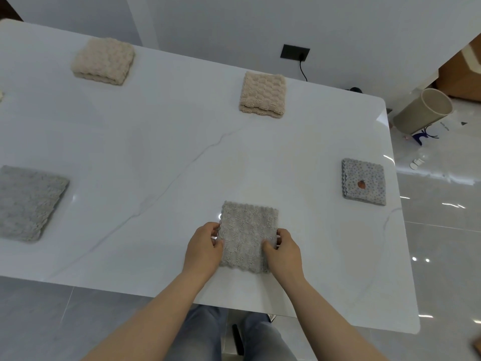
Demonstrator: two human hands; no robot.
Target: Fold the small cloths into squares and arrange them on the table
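A folded grey-beige cloth (247,234) lies as a square on the white marble table (156,162), near its front edge. My left hand (204,246) grips the cloth's left edge and my right hand (282,250) grips its right edge, thumbs on top. Other folded squares lie around: a beige one (104,61) at the far left, a beige one (263,94) at the far middle, a grey one (27,201) at the left, and a grey patterned one (364,181) with a small red mark at the right.
The table's right edge runs close to the patterned cloth. On the floor to the right stands a beige bin (423,110) beside a white bag. A black wall socket (295,51) with a cable sits behind the table. My legs show below the front edge.
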